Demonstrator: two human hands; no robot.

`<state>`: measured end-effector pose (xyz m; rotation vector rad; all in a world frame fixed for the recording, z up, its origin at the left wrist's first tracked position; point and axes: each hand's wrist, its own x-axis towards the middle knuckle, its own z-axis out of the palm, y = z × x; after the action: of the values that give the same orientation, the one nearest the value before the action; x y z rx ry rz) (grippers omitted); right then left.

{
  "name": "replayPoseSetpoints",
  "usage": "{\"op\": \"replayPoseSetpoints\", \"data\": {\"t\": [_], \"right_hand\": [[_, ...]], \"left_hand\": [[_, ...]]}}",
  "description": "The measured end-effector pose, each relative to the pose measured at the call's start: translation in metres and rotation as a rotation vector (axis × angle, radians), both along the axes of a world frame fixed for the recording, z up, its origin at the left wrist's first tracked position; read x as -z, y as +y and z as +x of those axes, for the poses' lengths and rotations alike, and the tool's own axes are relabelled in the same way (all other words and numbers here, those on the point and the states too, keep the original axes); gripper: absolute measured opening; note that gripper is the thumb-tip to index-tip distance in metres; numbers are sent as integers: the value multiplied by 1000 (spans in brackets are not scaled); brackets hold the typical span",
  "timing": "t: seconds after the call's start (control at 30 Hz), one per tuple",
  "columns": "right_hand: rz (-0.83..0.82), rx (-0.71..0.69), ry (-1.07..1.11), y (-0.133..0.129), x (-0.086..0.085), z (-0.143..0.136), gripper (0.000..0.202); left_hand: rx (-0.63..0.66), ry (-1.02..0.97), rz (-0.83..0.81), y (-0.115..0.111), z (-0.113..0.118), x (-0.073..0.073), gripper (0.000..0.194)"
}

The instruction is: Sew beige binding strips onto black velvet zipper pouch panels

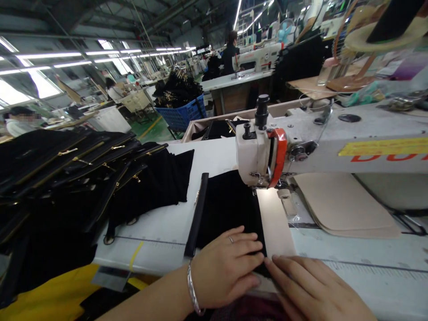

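My left hand [230, 263] lies flat on a black fabric piece [230, 209], fingers stretched toward its right edge. A black zipper strip with a metal pull [198, 214] runs along the fabric's left side. My right hand [310, 285] rests with fingers extended on the near end of a beige strip [274, 223], its fingertips close to those of the left. The strip lies alongside the black fabric's right edge, and both reach up to the needle area of a white sewing machine [261, 154]. The thumb of my right hand is hidden.
Black zippered pieces [67, 165] are heaped on the left. Beige rounded panels [344, 203] lie under the machine arm. A blue basket [182, 113] of black pieces stands beyond the table, near another sewing machine [257, 58]. Several people sit or stand farther back.
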<state>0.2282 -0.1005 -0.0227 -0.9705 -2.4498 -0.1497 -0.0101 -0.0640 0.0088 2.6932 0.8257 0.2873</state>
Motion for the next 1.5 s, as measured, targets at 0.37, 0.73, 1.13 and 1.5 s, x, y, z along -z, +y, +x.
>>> {"op": "replayPoseSetpoints", "data": {"t": [0.37,0.73,1.13,1.5], "right_hand": [[-40,31,64,16,5,1,35],[-25,6,-36,18,14,10,36],[-132,124,-30,49,16,2,40],[-139,115,-101,88,11,4,40]], "left_hand": [[46,-124,145,21,-3,27,25],[42,-73,194,34,-2,27,24],[31,-38,215,79,-1,28,26],[-37,-83,212,117,7,28,21]]}}
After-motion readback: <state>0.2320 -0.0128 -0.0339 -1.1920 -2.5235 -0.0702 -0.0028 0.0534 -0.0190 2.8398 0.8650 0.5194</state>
